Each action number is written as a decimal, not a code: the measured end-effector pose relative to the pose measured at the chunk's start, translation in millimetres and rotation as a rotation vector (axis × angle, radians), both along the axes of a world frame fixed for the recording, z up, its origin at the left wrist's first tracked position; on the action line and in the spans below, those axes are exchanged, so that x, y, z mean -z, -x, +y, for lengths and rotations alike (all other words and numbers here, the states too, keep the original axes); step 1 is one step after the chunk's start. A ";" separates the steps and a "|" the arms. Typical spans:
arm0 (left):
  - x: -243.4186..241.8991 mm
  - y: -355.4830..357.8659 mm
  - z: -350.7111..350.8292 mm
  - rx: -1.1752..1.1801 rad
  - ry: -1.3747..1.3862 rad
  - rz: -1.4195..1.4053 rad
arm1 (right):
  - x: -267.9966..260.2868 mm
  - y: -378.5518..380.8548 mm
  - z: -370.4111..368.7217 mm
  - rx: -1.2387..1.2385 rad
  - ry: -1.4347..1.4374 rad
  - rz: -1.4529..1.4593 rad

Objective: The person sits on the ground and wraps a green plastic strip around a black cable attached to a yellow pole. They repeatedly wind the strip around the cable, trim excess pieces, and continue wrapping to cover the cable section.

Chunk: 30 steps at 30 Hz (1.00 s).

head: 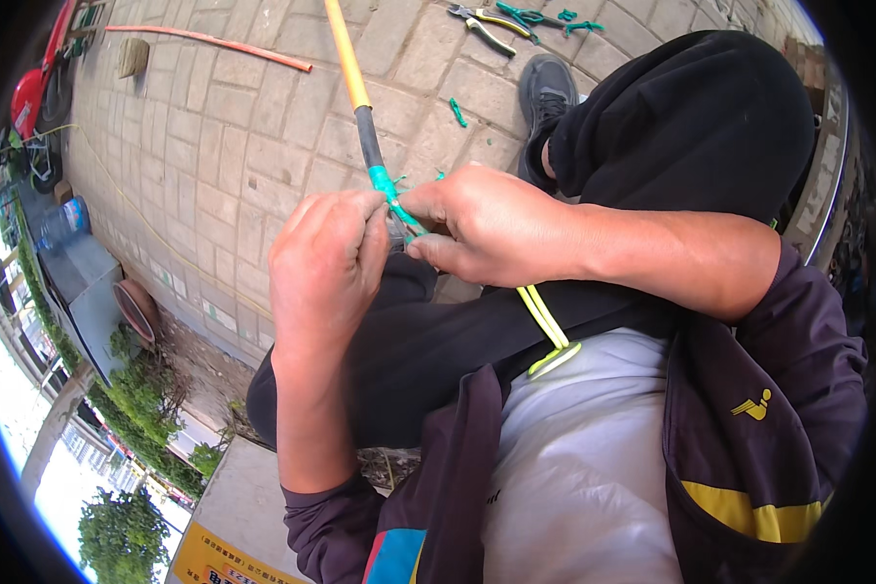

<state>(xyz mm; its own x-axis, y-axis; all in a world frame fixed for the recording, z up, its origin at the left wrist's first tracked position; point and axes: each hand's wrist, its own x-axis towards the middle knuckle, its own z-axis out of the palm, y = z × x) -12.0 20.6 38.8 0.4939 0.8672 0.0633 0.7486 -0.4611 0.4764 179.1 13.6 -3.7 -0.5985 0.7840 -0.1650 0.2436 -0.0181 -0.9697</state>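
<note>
An orange-yellow tube runs down from the top of the view into a black section. Below that, its near end is bound in green wrapping. My left hand pinches this end from the left, fingers curled around it. From the other side, my right hand holds the green-wrapped tip between thumb and forefinger. My fingers hide part of the wrapping, and small green bits stick out beside it. A green scrap lies on the paving just beyond my right hand.
Cutting pliers and more green scraps lie near my shoe. An orange-red tube and a wooden block rest on the brick paving. At left are a red vehicle and a clay pot.
</note>
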 end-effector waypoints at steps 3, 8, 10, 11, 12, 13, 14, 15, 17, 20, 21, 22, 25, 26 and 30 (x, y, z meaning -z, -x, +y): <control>5.9 -1.9 -1.4 -0.040 -0.044 -0.039 | 0.5 0.2 0.5 0.001 -0.068 -0.027; 19.2 -9.1 -16.5 -0.245 -0.087 -0.089 | 2.3 3.6 0.4 0.022 -0.118 -0.011; 23.8 -13.7 -26.8 -0.462 0.051 -0.185 | 7.7 8.7 -0.9 0.021 -0.109 -0.013; 24.2 -14.1 -30.2 -0.571 0.120 -0.234 | 8.2 10.3 -1.6 0.016 -0.103 -0.015; 23.4 -12.8 -30.8 -0.647 0.209 -0.274 | 8.6 11.4 -2.0 0.015 -0.096 -0.019; 22.4 -11.2 -31.3 -0.723 0.298 -0.313 | 9.3 12.5 -2.4 0.014 -0.090 -0.023; 21.3 -9.7 -31.5 -0.799 0.387 -0.353 | 13.4 14.5 -4.1 0.012 -0.137 -0.035; 18.6 -8.4 -30.3 -0.788 0.435 -0.317 | 19.1 17.2 -6.8 0.011 -0.184 -0.049; 10.6 -6.0 -23.5 -0.762 0.529 -0.245 | 27.6 19.9 -9.2 -0.015 -0.217 -0.093; 6.7 -0.3 -13.7 -0.718 0.610 -0.156 | 28.6 23.5 -7.5 -0.098 -0.199 -0.172; 5.6 -0.1 -10.0 -0.698 0.634 -0.119 | 27.5 23.8 -6.7 -0.116 -0.205 -0.200; 4.3 -0.5 -6.4 -0.676 0.659 -0.081 | 26.7 24.2 -6.2 -0.134 -0.210 -0.229; 10.0 3.8 -0.6 -0.668 0.728 -0.039 | 31.9 29.3 -11.0 -0.125 -0.247 -0.286; 12.5 5.1 -0.2 -0.675 0.750 -0.037 | 32.4 30.4 -11.9 -0.130 -0.254 -0.308; 17.4 3.2 0.4 -0.715 0.793 -0.135 | 32.8 32.6 -10.4 -0.127 -0.262 -0.342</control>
<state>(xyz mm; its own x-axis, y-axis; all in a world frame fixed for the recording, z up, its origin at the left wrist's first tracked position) -15.3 21.0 21.4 -0.1129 0.7697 -0.6283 0.6409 0.5396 0.5460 146.5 3.2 -36.4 -0.6380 0.7498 -0.1755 0.5356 0.2684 -0.8007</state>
